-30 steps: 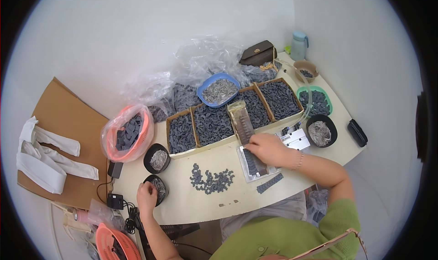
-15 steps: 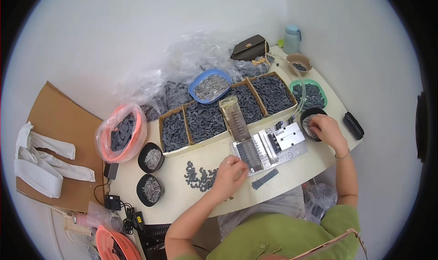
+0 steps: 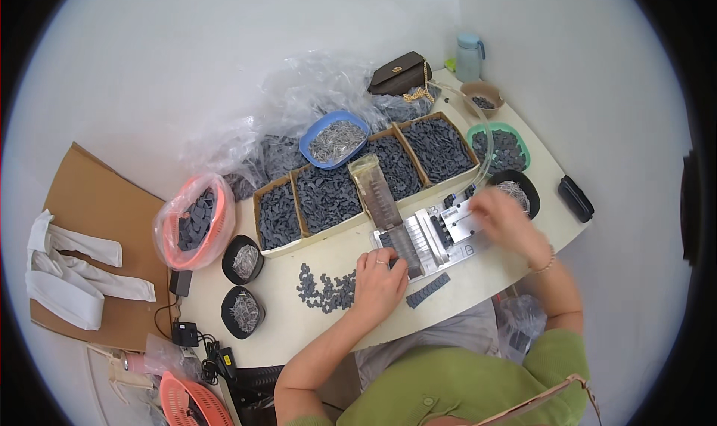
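A silver metal fixture (image 3: 472, 251) lies near the table's front edge, with a row of dark grey plastic pieces (image 3: 404, 248) along its left part. My left hand (image 3: 379, 285) rests at that row's left end, fingers bent and drawn together; what lies under the fingertips is hidden. Over the fixture's silver block (image 3: 457, 223) is my right hand (image 3: 509, 223), smeared by motion, so its grasp is unclear. Beside it stands a black bowl of metal pins (image 3: 515, 190). A strip of joined grey links (image 3: 428, 290) lies in front of the fixture, and loose grey links (image 3: 326, 291) are left of my left hand.
Behind the fixture runs a divided cardboard tray (image 3: 323, 237) of grey pieces, with a blue basin (image 3: 334, 140) of pins on it. A clear-topped block (image 3: 376, 192) leans over its front edge. Two black bowls (image 3: 243, 312) stand left; a black case (image 3: 576, 199) lies right.
My right hand has come out of the black pin bowl and moved left over the fixture's silver block. My left hand has shifted slightly up onto the row of grey pieces.
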Tool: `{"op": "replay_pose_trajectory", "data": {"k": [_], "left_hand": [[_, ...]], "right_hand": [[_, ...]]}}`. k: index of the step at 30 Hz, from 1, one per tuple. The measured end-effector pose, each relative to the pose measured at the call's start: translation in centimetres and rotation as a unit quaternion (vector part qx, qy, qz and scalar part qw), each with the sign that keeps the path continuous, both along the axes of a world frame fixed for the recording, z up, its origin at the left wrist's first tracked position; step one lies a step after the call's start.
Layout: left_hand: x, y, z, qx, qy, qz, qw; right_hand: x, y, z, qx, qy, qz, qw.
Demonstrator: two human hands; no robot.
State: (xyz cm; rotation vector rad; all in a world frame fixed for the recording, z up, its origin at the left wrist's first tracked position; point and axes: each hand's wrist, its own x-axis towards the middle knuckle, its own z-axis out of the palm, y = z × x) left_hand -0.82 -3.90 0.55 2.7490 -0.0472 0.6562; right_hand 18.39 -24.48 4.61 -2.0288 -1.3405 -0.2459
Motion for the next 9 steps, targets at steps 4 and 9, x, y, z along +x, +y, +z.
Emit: {"op": "replay_pose_trajectory", "data": {"k": [4,9], "left_hand": [[-0.8,-0.2,0.1,-0.019,0.007,-0.004,1.000],[-2.6,-0.8,-1.3,0.084,0.046,-0.007,0.995]], "right_hand": [[-3.5,4.8,-2.8,0.001,0.045,0.174,0.984],[-4.7,7.2,-4.9,-0.036,-0.030,0.227,0.973]]}}
